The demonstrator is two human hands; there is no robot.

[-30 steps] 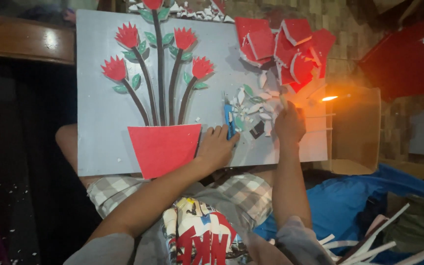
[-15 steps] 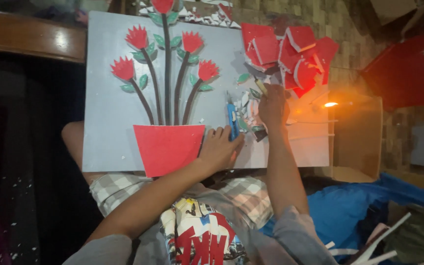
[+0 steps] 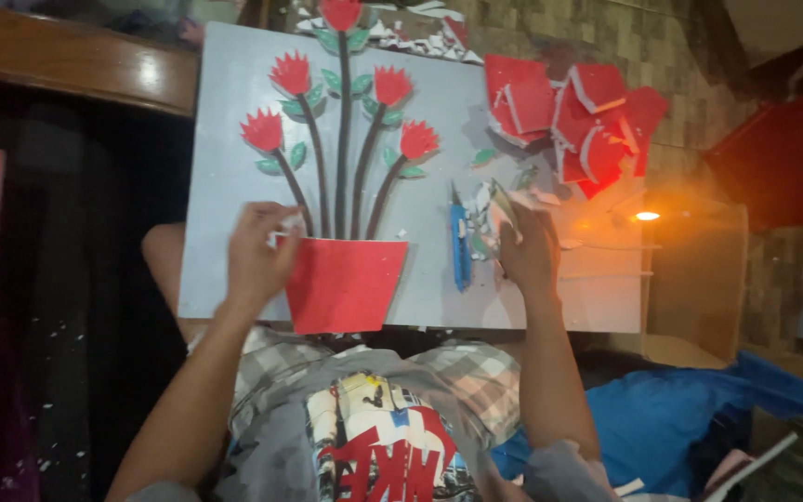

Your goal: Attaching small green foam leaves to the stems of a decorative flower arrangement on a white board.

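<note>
A small white scrap is being pinched by the left hand (image 3: pixel 255 253) at the red paper pot's (image 3: pixel 344 284) upper left corner on the grey board (image 3: pixel 225 177). Paper scraps (image 3: pixel 494 206) beside the blue cutter (image 3: pixel 460 246) are being gripped by the right hand (image 3: pixel 527 253).

No packages, labels, signs or screens are to be seen. Nothing of that kind lies near the fingers (image 3: pixel 276 223) of either hand. Only craft pieces are shown there.
</note>
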